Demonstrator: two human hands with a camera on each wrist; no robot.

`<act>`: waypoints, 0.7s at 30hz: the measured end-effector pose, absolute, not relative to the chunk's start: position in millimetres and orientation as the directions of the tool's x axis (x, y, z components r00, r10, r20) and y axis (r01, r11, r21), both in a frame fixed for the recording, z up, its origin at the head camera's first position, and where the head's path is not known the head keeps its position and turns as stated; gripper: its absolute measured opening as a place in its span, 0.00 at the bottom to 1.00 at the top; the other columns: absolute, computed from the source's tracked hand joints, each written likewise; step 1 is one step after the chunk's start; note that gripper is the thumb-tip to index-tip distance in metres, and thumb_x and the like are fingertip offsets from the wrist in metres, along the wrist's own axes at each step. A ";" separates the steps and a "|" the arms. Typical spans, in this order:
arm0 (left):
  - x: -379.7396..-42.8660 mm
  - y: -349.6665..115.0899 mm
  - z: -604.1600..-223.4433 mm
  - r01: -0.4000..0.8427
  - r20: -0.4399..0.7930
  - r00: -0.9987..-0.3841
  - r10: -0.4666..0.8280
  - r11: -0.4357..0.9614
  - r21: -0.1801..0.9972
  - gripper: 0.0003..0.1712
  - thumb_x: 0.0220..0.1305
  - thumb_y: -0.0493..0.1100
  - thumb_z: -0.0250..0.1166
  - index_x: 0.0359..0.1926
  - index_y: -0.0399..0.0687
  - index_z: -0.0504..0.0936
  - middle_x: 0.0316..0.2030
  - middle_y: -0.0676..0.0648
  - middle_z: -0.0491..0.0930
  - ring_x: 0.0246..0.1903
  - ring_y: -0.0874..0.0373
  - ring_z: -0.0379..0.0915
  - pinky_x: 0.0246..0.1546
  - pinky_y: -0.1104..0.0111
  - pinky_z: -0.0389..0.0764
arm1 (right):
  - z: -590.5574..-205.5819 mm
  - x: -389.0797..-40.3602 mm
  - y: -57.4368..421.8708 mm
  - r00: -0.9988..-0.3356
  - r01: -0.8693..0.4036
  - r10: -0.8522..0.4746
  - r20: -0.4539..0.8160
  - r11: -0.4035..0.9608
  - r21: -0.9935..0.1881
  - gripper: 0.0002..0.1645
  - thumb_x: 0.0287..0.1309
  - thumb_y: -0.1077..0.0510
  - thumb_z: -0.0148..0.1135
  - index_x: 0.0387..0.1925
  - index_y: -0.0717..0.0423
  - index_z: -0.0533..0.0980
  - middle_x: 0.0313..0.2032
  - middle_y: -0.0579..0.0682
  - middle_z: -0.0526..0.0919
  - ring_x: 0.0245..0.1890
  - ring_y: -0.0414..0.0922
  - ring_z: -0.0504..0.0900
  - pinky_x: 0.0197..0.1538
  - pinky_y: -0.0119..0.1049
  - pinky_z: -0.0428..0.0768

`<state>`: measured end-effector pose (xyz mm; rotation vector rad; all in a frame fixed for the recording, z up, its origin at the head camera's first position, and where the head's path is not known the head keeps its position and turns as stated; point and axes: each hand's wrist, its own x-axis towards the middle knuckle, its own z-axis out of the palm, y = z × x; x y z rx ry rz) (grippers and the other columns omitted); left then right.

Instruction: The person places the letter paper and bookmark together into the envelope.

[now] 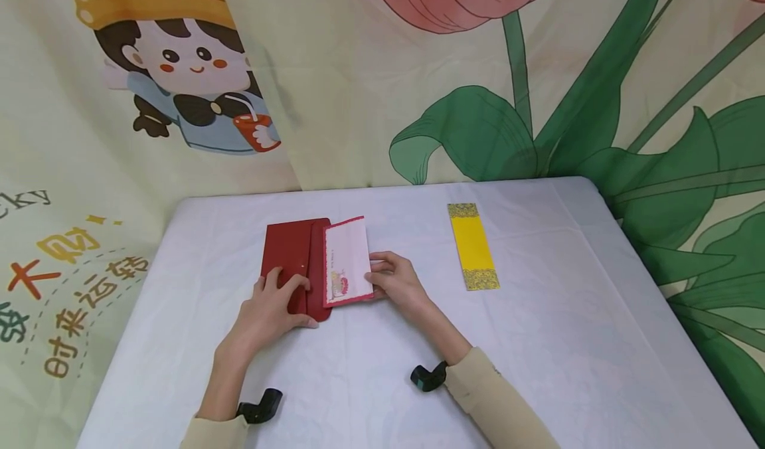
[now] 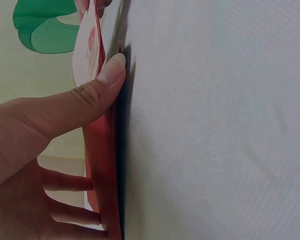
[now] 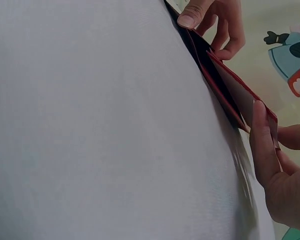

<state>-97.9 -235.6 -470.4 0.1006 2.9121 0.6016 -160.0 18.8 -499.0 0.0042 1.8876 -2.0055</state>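
A dark red envelope (image 1: 288, 246) lies on the white-covered table, its flap (image 1: 319, 311) folded out to the right. My left hand (image 1: 267, 313) rests across it, fingertips pressing on its face and thumb along the lower edge of the flap. At its right edge, a white greeting card (image 1: 349, 253) with a red border is pinched by my right hand (image 1: 400, 281), thumb against one face and fingers at the other. The card overlaps the flap and, in the right wrist view, stands tilted up from it. Small print and a pink picture show on its face.
To the right lies a yellow paper strip (image 1: 474, 250) with patterned ends. A printed cloth backdrop (image 1: 335, 103) with a cartoon figure and flowers hangs behind the table (image 1: 556, 343).
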 end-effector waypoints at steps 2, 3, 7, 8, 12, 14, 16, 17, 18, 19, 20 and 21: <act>-98.1 -236.1 -470.4 0.033 -0.149 -0.984 0.100 0.916 0.399 0.39 0.50 0.55 0.82 0.61 0.55 0.74 0.71 0.25 0.56 0.67 0.23 0.53 0.52 0.28 0.74 | -499.3 -160.3 16.2 -0.926 0.271 -0.278 -0.256 -0.016 -0.962 0.26 0.64 0.68 0.64 0.63 0.63 0.74 0.43 0.55 0.82 0.31 0.42 0.85 0.33 0.34 0.87; -98.3 -236.2 -470.6 0.033 -0.150 -0.984 0.101 0.916 0.399 0.39 0.50 0.55 0.82 0.60 0.55 0.74 0.71 0.25 0.56 0.67 0.22 0.53 0.52 0.27 0.74 | -499.2 -160.5 15.0 -0.926 0.267 -0.281 -0.253 -0.013 -0.964 0.26 0.64 0.68 0.64 0.63 0.63 0.74 0.43 0.55 0.82 0.31 0.42 0.85 0.33 0.34 0.87; -99.0 -236.1 -471.0 0.026 -0.157 -0.983 0.096 0.917 0.398 0.39 0.49 0.55 0.82 0.60 0.55 0.74 0.71 0.25 0.56 0.67 0.22 0.53 0.53 0.26 0.72 | -499.2 -160.9 10.5 -0.924 0.262 -0.289 -0.251 0.001 -0.965 0.26 0.64 0.67 0.65 0.63 0.62 0.74 0.44 0.56 0.82 0.32 0.41 0.85 0.33 0.34 0.87; -99.2 -236.0 -471.3 0.024 -0.159 -0.983 0.095 0.917 0.397 0.40 0.49 0.55 0.82 0.61 0.55 0.74 0.71 0.26 0.56 0.67 0.22 0.52 0.53 0.26 0.72 | -499.5 -160.9 9.4 -0.923 0.262 -0.290 -0.251 0.004 -0.965 0.26 0.64 0.67 0.65 0.63 0.62 0.74 0.45 0.57 0.82 0.32 0.42 0.85 0.33 0.34 0.87; -99.1 -235.4 -471.7 0.018 -0.164 -0.982 0.089 0.919 0.395 0.41 0.48 0.55 0.83 0.61 0.55 0.74 0.71 0.26 0.56 0.68 0.23 0.52 0.53 0.27 0.72 | -500.9 -161.2 3.6 -0.924 0.263 -0.287 -0.253 0.006 -0.965 0.25 0.64 0.67 0.65 0.63 0.62 0.75 0.46 0.59 0.83 0.33 0.43 0.86 0.34 0.36 0.88; -99.0 -235.4 -471.8 0.016 -0.165 -0.983 0.087 0.920 0.391 0.41 0.48 0.55 0.83 0.62 0.55 0.74 0.71 0.26 0.56 0.68 0.23 0.52 0.53 0.27 0.73 | -501.3 -161.3 -0.3 -0.926 0.254 -0.285 -0.246 0.010 -0.967 0.25 0.64 0.67 0.65 0.62 0.62 0.75 0.46 0.59 0.83 0.33 0.43 0.86 0.34 0.37 0.88; -98.8 -235.1 -471.3 0.016 -0.164 -0.983 0.087 0.921 0.389 0.42 0.48 0.55 0.83 0.62 0.55 0.74 0.70 0.26 0.56 0.68 0.23 0.52 0.53 0.28 0.74 | -501.7 -161.6 -4.7 -0.929 0.245 -0.280 -0.242 0.026 -0.969 0.24 0.65 0.67 0.66 0.62 0.61 0.75 0.45 0.58 0.84 0.33 0.43 0.86 0.34 0.36 0.88; -98.7 -235.1 -471.0 0.017 -0.164 -0.983 0.087 0.922 0.388 0.42 0.48 0.55 0.83 0.62 0.55 0.74 0.70 0.26 0.57 0.68 0.23 0.53 0.53 0.28 0.74 | -501.8 -161.6 -6.9 -0.930 0.240 -0.279 -0.240 0.035 -0.970 0.24 0.65 0.67 0.66 0.62 0.61 0.75 0.45 0.58 0.84 0.32 0.42 0.86 0.34 0.36 0.88; -98.8 -235.2 -470.8 0.018 -0.163 -0.983 0.088 0.922 0.386 0.42 0.48 0.55 0.83 0.62 0.55 0.74 0.70 0.26 0.57 0.68 0.23 0.53 0.53 0.28 0.74 | -501.7 -161.5 -8.9 -0.931 0.235 -0.278 -0.237 0.041 -0.971 0.24 0.65 0.66 0.66 0.61 0.61 0.75 0.45 0.57 0.84 0.32 0.42 0.86 0.34 0.36 0.88; -98.9 -235.5 -471.0 0.017 -0.165 -0.982 0.087 0.923 0.385 0.42 0.48 0.55 0.83 0.62 0.55 0.74 0.71 0.26 0.57 0.68 0.23 0.53 0.53 0.27 0.73 | -501.5 -161.4 -10.9 -0.931 0.233 -0.277 -0.237 0.045 -0.971 0.24 0.65 0.66 0.66 0.61 0.61 0.75 0.44 0.57 0.84 0.32 0.42 0.86 0.33 0.36 0.88; -98.9 -235.4 -470.7 0.018 -0.166 -0.982 0.088 0.923 0.385 0.41 0.48 0.56 0.83 0.61 0.55 0.74 0.71 0.26 0.56 0.68 0.23 0.53 0.53 0.27 0.73 | -501.7 -161.6 -12.6 -0.931 0.233 -0.276 -0.238 0.050 -0.971 0.24 0.64 0.66 0.66 0.61 0.61 0.75 0.44 0.57 0.84 0.31 0.42 0.85 0.33 0.36 0.88; -99.1 -235.6 -470.7 0.017 -0.168 -0.982 0.089 0.923 0.385 0.41 0.48 0.56 0.82 0.61 0.55 0.74 0.71 0.26 0.56 0.68 0.23 0.53 0.54 0.27 0.72 | -501.3 -161.1 -14.2 -0.931 0.234 -0.276 -0.239 0.049 -0.971 0.24 0.64 0.66 0.66 0.61 0.61 0.75 0.44 0.57 0.84 0.31 0.42 0.85 0.33 0.36 0.88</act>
